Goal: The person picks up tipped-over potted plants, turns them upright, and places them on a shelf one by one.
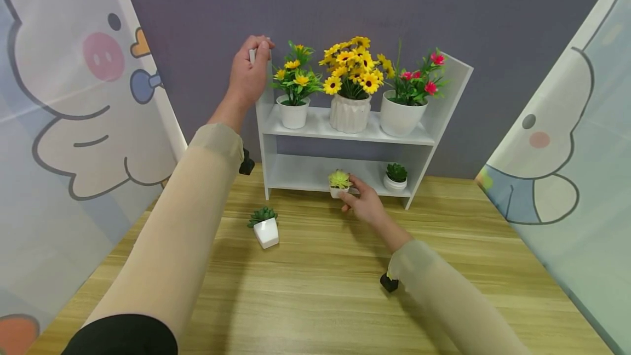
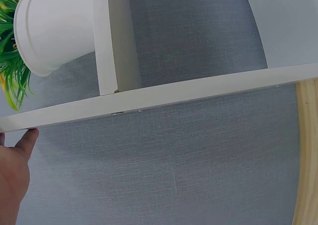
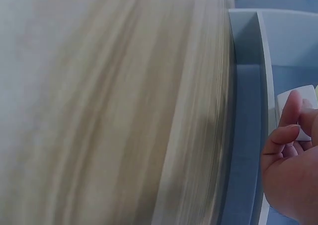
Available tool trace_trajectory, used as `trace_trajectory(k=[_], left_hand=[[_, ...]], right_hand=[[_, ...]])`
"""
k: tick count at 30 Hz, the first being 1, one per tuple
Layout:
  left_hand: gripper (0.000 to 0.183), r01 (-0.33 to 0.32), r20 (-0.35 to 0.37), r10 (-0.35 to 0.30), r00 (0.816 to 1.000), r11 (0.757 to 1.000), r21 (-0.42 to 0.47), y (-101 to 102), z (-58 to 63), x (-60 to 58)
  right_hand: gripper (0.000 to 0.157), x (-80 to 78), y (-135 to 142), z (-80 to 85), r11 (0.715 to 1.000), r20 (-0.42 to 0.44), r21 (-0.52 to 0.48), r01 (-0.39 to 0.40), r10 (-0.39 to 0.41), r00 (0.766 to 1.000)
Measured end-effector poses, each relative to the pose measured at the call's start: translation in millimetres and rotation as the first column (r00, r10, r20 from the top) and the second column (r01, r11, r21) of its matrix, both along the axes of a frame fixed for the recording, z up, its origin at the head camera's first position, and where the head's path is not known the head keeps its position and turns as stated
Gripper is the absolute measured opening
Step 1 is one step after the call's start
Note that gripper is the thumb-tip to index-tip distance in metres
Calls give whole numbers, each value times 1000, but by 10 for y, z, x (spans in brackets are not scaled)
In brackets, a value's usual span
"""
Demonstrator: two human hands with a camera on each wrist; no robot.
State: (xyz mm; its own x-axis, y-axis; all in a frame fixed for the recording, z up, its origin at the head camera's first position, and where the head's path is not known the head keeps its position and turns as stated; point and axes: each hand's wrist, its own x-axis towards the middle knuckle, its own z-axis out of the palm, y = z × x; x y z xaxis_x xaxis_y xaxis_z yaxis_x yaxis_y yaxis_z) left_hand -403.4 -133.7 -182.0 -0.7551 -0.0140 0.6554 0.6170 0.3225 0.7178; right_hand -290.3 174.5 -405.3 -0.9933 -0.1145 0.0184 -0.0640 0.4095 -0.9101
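Note:
My left hand (image 1: 250, 70) grips the top of the left side panel of a white two-tier shelf (image 1: 296, 171). In the left wrist view, a fingertip of that hand (image 2: 12, 173) presses against the panel's edge. At the front of the lower tier, my right hand (image 1: 366, 201) pinches a small potted succulent (image 1: 339, 181) with yellow-green leaves. Its white pot (image 3: 310, 93) shows between the fingers in the right wrist view, partly hidden by them. On the table to the left, another potted succulent (image 1: 266, 230), dark green in a white pot, lies tipped over.
Along the upper tier stand a yellow-flowered plant (image 1: 294, 116), a sunflower pot (image 1: 350, 114) and a pink-flowered plant (image 1: 401, 116). A dark green succulent (image 1: 395, 179) sits at the lower tier's right end. Printed cartoon panels (image 1: 93, 141) flank the wooden table (image 1: 305, 289).

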Motion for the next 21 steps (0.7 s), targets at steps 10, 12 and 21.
trace_trajectory(k=[10, 12, 21], left_hand=[[33, -2, 7, 2, 1000, 1000, -2, 11, 4, 7], [34, -3, 6, 3, 1000, 1000, -5, 10, 4, 9], [31, -7, 8, 7, 1000, 1000, -4, 6, 9, 14]], right_hand=[[74, -142, 53, -61, 999, -17, 32, -6, 7, 1000], [74, -177, 63, -76, 1000, -22, 28, -8, 8, 1000], [76, -260, 71, -87, 999, -6, 52, 5, -5, 1000]])
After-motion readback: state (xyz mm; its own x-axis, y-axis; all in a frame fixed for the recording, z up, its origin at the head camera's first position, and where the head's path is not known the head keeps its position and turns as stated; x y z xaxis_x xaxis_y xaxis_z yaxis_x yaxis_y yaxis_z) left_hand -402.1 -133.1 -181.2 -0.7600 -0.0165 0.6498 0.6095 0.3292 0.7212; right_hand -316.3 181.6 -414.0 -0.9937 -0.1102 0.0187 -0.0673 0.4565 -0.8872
